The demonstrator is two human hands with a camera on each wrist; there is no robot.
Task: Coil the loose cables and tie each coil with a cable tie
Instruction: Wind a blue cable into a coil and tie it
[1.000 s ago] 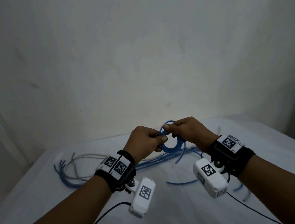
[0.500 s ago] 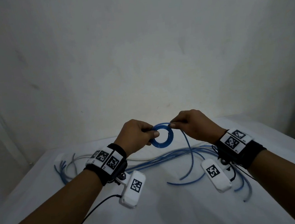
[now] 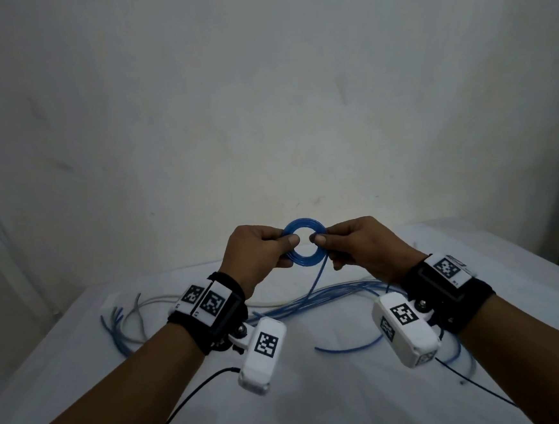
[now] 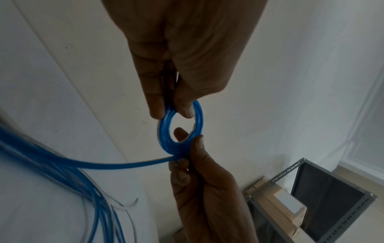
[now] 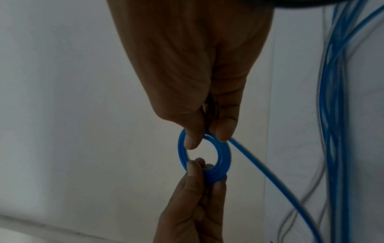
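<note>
While no writing is legible, left hand (image 3: 258,253) and right hand (image 3: 361,249) fingers pinch the blue coil (image 3: 305,247).

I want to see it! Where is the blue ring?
In the head view the blue coil is centred, held up above the table, pinched between the left hand and right hand.

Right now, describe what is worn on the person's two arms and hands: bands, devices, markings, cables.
Both forearms are bare, with no sleeves or gloves. The left hand and right hand each have a black wrist band carrying white panels printed with black square-pattern markers. A white rounded camera box hangs below each wrist, marked the same way. A thin black cable trails from each box.
</note>
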